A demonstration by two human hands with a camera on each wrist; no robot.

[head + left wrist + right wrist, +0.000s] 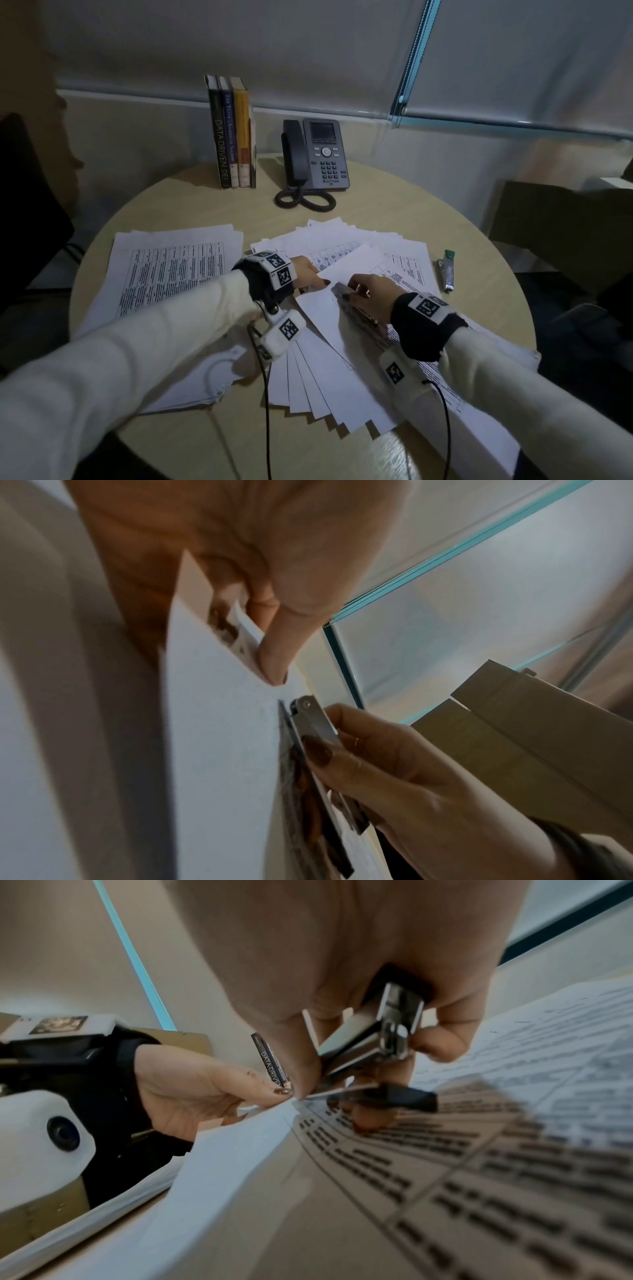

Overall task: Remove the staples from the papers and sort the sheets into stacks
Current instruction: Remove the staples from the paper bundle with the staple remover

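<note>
A fanned bundle of white sheets (329,383) lies at the table's middle, over printed pages (404,263). My left hand (320,282) pinches the top corner of the bundle's upper sheet (219,723) between thumb and finger. My right hand (358,291) grips a small metal staple remover (340,288), and its tip rests on that same corner, right beside the left fingertips. The right wrist view shows the staple remover (377,1039) wedged at the paper's corner, with the left hand (205,1091) just beyond. No staple can be made out. A separate stack of printed sheets (171,270) lies at left.
A second metal tool with a green end (447,270) lies on the round table (479,219) to the right of the papers. Upright books (233,137) and a desk phone (318,154) stand at the back. Thin cables hang from both wrists.
</note>
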